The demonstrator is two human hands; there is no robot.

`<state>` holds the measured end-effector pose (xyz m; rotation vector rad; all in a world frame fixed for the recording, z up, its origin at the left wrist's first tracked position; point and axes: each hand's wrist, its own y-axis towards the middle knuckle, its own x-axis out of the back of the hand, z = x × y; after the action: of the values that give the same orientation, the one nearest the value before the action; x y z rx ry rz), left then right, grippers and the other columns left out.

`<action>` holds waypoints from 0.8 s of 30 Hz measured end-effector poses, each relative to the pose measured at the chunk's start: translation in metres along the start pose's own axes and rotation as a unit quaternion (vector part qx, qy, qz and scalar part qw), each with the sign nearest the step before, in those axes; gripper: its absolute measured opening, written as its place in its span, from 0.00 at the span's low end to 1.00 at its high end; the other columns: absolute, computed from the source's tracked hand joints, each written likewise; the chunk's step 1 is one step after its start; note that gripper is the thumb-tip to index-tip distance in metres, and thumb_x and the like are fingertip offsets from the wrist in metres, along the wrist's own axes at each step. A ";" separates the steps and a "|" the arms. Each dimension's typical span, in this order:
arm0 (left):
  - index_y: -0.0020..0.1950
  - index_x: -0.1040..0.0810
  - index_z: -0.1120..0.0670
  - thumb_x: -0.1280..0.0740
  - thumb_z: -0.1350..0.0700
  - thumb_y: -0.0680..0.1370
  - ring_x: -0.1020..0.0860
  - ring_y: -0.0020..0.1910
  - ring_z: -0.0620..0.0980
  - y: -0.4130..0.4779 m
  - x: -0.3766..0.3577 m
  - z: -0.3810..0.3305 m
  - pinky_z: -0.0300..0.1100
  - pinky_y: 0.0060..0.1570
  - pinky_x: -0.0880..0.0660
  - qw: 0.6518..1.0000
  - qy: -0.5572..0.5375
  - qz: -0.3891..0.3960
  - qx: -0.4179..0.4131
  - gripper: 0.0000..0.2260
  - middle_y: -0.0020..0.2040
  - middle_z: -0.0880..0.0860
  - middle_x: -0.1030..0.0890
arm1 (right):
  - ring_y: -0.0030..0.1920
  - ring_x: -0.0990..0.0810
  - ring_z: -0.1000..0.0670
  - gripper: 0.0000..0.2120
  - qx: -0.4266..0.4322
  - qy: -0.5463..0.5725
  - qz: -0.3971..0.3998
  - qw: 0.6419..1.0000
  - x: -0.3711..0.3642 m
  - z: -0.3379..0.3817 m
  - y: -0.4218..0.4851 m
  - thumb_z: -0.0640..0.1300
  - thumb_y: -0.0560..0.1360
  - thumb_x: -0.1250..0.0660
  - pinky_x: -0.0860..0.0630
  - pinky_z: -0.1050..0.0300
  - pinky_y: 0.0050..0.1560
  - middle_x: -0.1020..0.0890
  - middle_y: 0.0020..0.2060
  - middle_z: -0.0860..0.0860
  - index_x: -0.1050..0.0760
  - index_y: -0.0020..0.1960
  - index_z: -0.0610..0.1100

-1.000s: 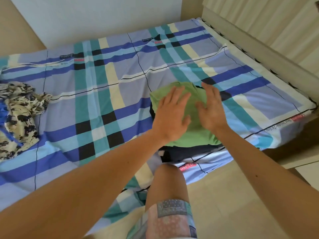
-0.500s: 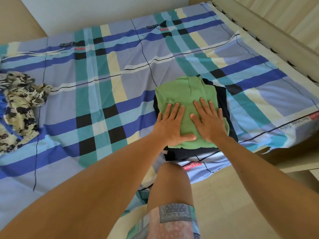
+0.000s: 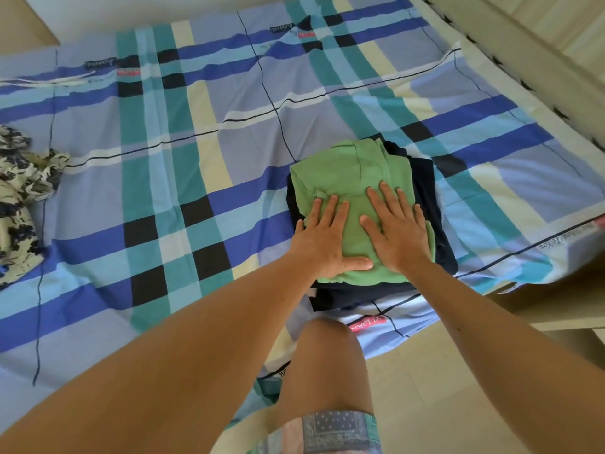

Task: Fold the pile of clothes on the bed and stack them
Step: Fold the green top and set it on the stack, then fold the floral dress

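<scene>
A home bedroom: a bed (image 3: 510,77) under a plaid sheet (image 3: 196,142) fills the view, with folded clothes (image 3: 347,172) and a crumpled patterned garment (image 3: 23,181) on it and beige floor tiles (image 3: 458,388) alongside.

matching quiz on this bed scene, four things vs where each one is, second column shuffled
1 green folded shirt
2 dark navy folded garment
3 crumpled cream and navy patterned garment
4 left hand

A lying apart at far left
B directly beneath the green shirt
C pressing flat on the green shirt
D topmost folded layer

Pairs: 1-D, 2-B, 3-A, 4-C
</scene>
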<state>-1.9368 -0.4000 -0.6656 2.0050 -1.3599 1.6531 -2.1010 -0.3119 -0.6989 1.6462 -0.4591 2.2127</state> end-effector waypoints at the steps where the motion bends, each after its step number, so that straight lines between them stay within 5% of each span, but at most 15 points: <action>1: 0.80 0.66 0.48 0.37 0.23 0.67 0.67 0.79 0.53 -0.001 0.001 0.000 0.61 0.77 0.53 1.000 -0.002 0.002 0.002 0.56 0.80 0.47 0.68 | 0.80 0.58 0.51 0.32 -0.001 -0.003 0.005 1.000 0.001 0.001 -0.001 0.69 0.78 0.62 0.58 0.42 0.79 0.57 0.80 0.59 0.58 0.80 0.62; 11: 0.82 0.56 0.50 0.38 0.38 0.79 0.58 0.81 0.53 -0.075 0.022 0.063 0.57 0.78 0.48 0.995 -0.043 -0.060 -0.073 0.40 0.82 0.51 0.58 | 0.80 0.54 0.49 0.29 -0.045 -0.026 0.091 0.995 0.036 0.013 -0.002 0.65 0.81 0.55 0.61 0.29 0.74 0.54 0.80 0.59 0.54 0.80 0.61; 16: 0.82 0.52 0.54 0.38 0.42 0.81 0.54 0.81 0.56 -0.147 0.032 0.175 0.56 0.77 0.47 0.993 -0.039 -0.078 0.074 0.36 0.82 0.55 0.52 | 0.77 0.41 0.44 0.25 -0.107 -0.037 -0.002 0.994 0.055 0.067 0.010 0.56 0.82 0.45 0.54 0.26 0.72 0.35 0.76 0.46 0.35 0.75 0.47; 20: 0.81 0.47 0.54 0.36 0.43 0.80 0.51 0.80 0.57 -0.223 0.020 0.277 0.57 0.76 0.44 0.963 -0.070 -0.079 0.246 0.35 0.81 0.56 0.49 | 0.77 0.42 0.39 0.26 0.012 -0.030 -0.054 0.998 0.033 0.160 0.002 0.49 0.78 0.34 0.53 0.27 0.73 0.35 0.74 0.38 0.33 0.72 0.39; 24: 0.81 0.47 0.52 0.35 0.43 0.79 0.51 0.80 0.59 -0.283 0.000 0.352 0.57 0.76 0.43 0.930 -0.098 -0.074 0.347 0.35 0.81 0.57 0.48 | 0.75 0.37 0.39 0.31 0.126 -0.012 0.037 0.991 -0.008 0.255 -0.013 0.45 0.75 0.28 0.48 0.29 0.73 0.34 0.75 0.41 0.34 0.74 0.39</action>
<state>-1.4915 -0.4751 -0.6825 2.6238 -0.6736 2.1026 -1.8768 -0.4161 -0.6359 1.8080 -0.2583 2.3891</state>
